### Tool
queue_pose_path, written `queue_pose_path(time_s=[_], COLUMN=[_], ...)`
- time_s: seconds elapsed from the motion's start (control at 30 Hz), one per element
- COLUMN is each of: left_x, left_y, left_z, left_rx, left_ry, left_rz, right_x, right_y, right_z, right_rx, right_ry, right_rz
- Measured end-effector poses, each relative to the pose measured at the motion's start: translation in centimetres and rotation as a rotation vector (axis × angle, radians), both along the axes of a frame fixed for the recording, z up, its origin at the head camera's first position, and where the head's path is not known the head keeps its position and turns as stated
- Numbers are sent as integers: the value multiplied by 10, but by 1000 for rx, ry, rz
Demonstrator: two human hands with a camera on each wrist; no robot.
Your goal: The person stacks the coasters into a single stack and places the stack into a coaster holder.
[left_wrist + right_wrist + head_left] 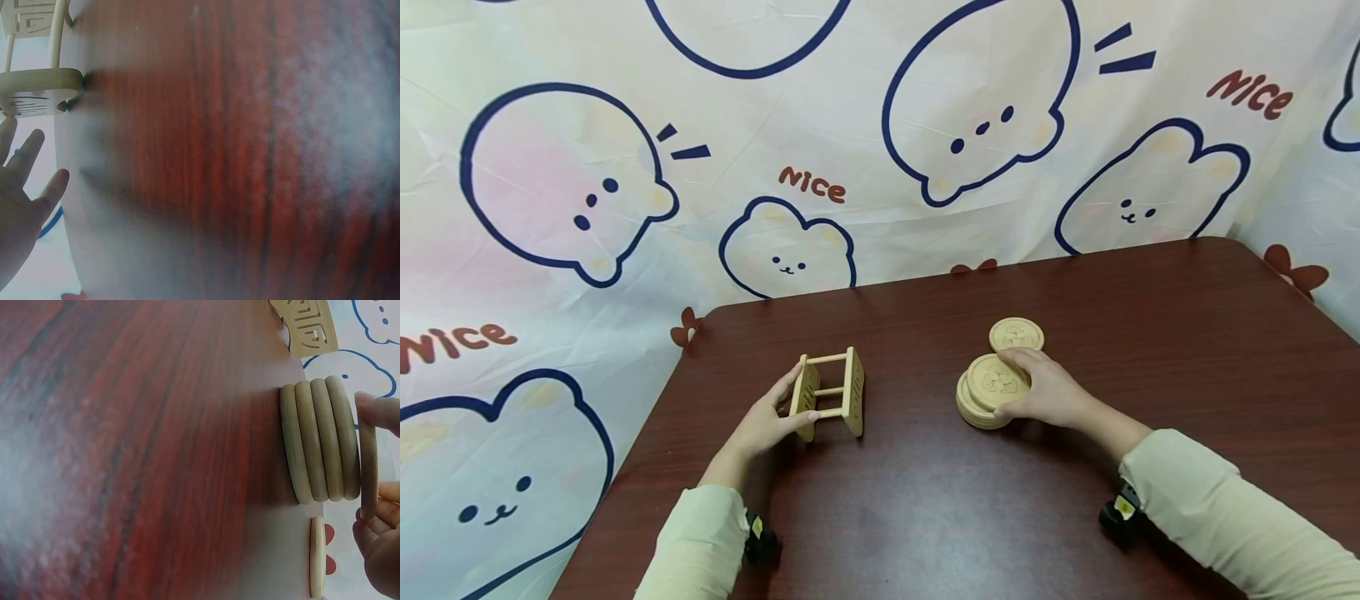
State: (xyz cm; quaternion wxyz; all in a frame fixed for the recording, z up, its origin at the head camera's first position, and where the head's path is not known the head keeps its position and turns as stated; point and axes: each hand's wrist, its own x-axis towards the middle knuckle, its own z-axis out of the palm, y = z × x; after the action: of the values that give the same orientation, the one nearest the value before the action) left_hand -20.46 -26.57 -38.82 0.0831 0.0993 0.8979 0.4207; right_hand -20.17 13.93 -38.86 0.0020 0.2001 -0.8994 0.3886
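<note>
A small wooden coaster holder [853,392], two cut-out panels joined by dowels, stands on the left part of the table. My left hand [766,425] grips its left panel, the thumb over the front edge and the index finger at the back; the other fingers stretch out loosely in the left wrist view. With thumb and fingers, my right hand [1051,390] pinches a round wooden coaster [369,469] by its edges. That coaster is just above a stack of several coasters [317,440]. Another coaster [1017,333] lies flat behind the stack.
The dark reddish-brown table [910,508] has a glossy top. Behind it hangs a pale cloth [880,100] printed with cartoon bears. Small black devices sit at both wrists, among them one on the right [1120,512].
</note>
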Motion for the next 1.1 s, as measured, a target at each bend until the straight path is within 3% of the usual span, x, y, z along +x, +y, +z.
queue_pose_path(time_s=[0.67,1.1], left_x=[2,2], left_y=[1,0], left_z=[3,2], left_rx=[-9,-9], left_ry=[-9,0], left_rz=[9,2], right_x=[0,1], right_y=[-8,-9], right_z=[-4,-4], right_rx=[-4,0], right_ry=[46,30], right_rz=[28,58])
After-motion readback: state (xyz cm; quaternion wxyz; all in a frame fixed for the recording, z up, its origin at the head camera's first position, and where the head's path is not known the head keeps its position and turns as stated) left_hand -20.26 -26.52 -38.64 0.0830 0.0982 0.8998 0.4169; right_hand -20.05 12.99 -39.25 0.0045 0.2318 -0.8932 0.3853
